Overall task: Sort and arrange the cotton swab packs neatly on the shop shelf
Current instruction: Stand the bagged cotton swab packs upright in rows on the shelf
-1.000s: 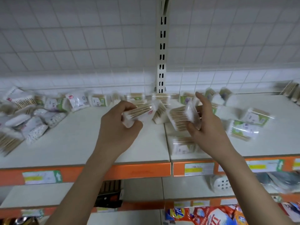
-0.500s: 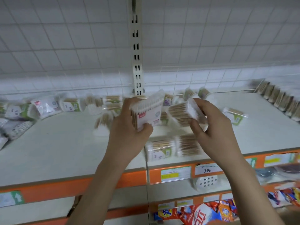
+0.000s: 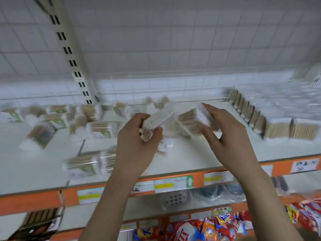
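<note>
My left hand [image 3: 137, 146] grips a clear pack of white-tipped swabs [image 3: 158, 117], my right hand [image 3: 225, 136] a clear wooden-stemmed pack [image 3: 192, 120], both bound for the upright row of packs at two o'clock [image 3: 271, 122].

— What has been changed relative to the slotted upright [image 3: 69, 54]?

— The view has been swung to the right: the upright, central a second ago, is now seen far to the left and tilted. A tidy row of upright packs [image 3: 271, 119], barely seen before, has been brought into view well to the right of it.

— And the hands?

— Both have been carried further right of the upright. The pack in the left hand [image 3: 137, 145], shown label-forward half a second ago, has been turned so that the swab tips of the left pack [image 3: 159, 117] are seen. The right pack [image 3: 194, 120] is now held in the grip of the right hand [image 3: 231, 136] closer to the left pack, their ends nearly touching.
</note>
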Demonstrator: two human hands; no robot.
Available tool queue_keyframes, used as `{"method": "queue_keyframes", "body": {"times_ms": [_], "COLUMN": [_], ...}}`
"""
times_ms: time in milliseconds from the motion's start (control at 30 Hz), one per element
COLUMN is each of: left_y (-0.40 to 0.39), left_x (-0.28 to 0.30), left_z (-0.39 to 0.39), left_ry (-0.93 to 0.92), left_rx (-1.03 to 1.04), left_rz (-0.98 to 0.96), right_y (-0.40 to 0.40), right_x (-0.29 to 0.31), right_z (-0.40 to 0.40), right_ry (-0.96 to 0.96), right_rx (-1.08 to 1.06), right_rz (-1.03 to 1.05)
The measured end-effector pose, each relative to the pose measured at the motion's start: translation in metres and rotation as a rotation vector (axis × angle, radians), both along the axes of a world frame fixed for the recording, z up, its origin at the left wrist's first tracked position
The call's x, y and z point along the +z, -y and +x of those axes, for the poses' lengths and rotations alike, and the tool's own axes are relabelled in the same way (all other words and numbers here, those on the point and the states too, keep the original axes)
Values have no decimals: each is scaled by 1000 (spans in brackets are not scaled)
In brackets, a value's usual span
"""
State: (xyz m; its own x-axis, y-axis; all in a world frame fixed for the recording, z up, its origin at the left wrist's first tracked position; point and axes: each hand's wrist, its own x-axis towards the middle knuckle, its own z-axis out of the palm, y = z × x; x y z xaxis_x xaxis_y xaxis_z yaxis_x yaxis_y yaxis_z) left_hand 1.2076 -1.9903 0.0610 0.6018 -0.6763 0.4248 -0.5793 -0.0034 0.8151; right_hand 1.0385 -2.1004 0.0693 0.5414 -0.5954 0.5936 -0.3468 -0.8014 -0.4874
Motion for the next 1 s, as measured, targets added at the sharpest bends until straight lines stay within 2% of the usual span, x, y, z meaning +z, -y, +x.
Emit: {"method": "queue_keyframes", "body": {"times_ms": [233,667,867,1000], "left_y": [28,79,107,135], "left_x": [1,6,-5,-4], "left_z": [-40,-35,-45,-51], "left_ry": [36,91,154,257], "left_rx": [7,-141,-142,-63], "left_rz": [32,27,29,21], "right_y": [36,69,98,145], "right_x": [-8,-14,-9,8], "right_z": [-36,-40,-51,-59], "right_ry": [-11,-52,-177,-286], "right_rx": [-31,-84,-96,-78], "right_rz": [28,45,10,-61]}}
